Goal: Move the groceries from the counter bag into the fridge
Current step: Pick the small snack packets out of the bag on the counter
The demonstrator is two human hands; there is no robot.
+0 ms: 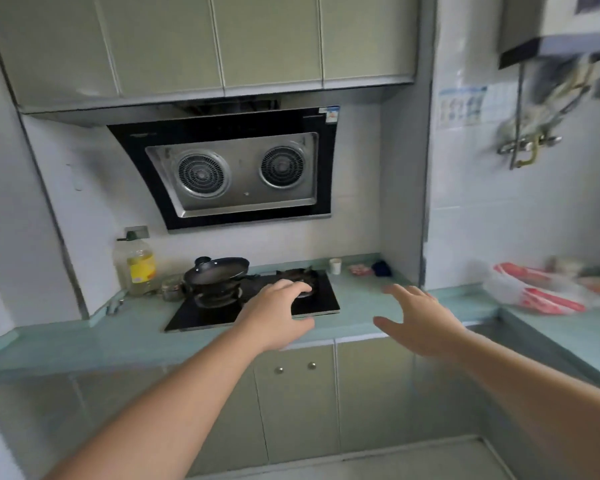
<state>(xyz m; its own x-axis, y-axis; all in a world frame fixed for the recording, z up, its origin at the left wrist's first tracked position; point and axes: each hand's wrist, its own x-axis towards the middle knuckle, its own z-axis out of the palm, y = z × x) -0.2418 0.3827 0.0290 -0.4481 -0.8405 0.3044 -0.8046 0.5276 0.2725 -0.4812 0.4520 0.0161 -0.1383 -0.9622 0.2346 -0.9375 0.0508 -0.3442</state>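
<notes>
A red-and-white plastic bag [537, 289] with groceries lies on the pale green counter [561, 327] at the far right, blurred. My left hand [278, 313] is stretched out in front of the stove, fingers loosely bent, holding nothing. My right hand [420, 320] reaches forward with fingers spread and empty, well to the left of the bag. No fridge is in view.
A black gas hob [319, 303] carries a lidded black pan [219, 270]. An oil bottle [137, 266] stands at the back left, a small white cup [335, 265] and small items at the back corner. A range hood [236, 174] and wall cabinets hang above.
</notes>
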